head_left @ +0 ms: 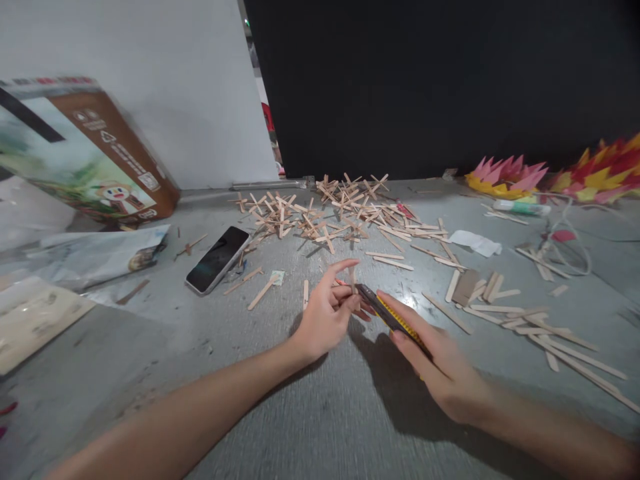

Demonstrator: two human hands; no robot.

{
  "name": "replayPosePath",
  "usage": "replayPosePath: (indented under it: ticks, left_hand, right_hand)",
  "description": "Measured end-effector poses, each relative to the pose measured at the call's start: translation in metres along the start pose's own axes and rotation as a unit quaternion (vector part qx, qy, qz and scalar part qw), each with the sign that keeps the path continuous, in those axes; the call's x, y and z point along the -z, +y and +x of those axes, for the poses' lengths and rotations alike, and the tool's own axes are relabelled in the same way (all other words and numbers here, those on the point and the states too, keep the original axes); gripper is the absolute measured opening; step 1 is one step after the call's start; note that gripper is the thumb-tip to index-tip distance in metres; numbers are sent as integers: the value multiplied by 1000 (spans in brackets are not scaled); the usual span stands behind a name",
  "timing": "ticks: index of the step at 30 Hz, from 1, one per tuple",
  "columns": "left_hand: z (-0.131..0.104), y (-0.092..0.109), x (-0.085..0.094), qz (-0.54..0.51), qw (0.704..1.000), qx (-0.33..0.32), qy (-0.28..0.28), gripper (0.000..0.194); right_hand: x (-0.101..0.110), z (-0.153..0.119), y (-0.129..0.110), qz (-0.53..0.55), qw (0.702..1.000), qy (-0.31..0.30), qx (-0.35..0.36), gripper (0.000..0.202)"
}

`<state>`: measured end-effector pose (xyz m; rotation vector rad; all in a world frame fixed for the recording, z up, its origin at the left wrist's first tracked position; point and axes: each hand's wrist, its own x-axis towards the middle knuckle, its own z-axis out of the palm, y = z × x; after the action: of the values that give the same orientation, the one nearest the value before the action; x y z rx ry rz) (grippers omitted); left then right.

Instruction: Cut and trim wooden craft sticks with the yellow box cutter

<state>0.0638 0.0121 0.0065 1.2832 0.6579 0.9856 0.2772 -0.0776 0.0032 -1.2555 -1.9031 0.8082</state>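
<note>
My left hand (327, 310) pinches a short wooden craft stick (353, 280), held upright just above the table. In my right hand (435, 363) is a yellow and black utility knife (395, 316), its fingers wrapped round the handle. The knife's tip meets the stick close to my left fingertips; whether the blade has entered the wood I cannot tell. Beyond both hands lies a heap of craft sticks (285, 217), many of them joined as crosses. More loose craft sticks (525, 320) are scattered to the right.
A phone (219, 260) lies left of my hands. Farther left stand a printed bag (110, 160) and flat plastic packets (100, 257). At the back right are pink and yellow paper crowns (507, 179), a glue stick (523, 208) and a white cable (575, 240). A black panel (440, 87) rises behind.
</note>
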Motion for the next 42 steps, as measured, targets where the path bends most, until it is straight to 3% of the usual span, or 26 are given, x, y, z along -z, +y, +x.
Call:
replayPosePath:
  ticks: [13,18,23,28,42]
  left_hand:
    - [3,1,2,-14,999,41,19,54]
    - [3,-2,4,-21,999,39,-6,54]
    - [3,-3,1,-7,999,35,24,58]
    - [0,0,-2,40,997,25,56,57]
    - [0,-7,-2,75,996,13,47,51]
  right_hand:
    - [1,0,1,131,984,-61,-109,60]
    - [4,-3,-1,60,995,-60,-50,58]
    - [2,-2,-1,-18,1000,-4,1,58]
    - [0,1,0,-37,999,12,3,58]
    - [-2,4,-1,-71,997,14,27,62]
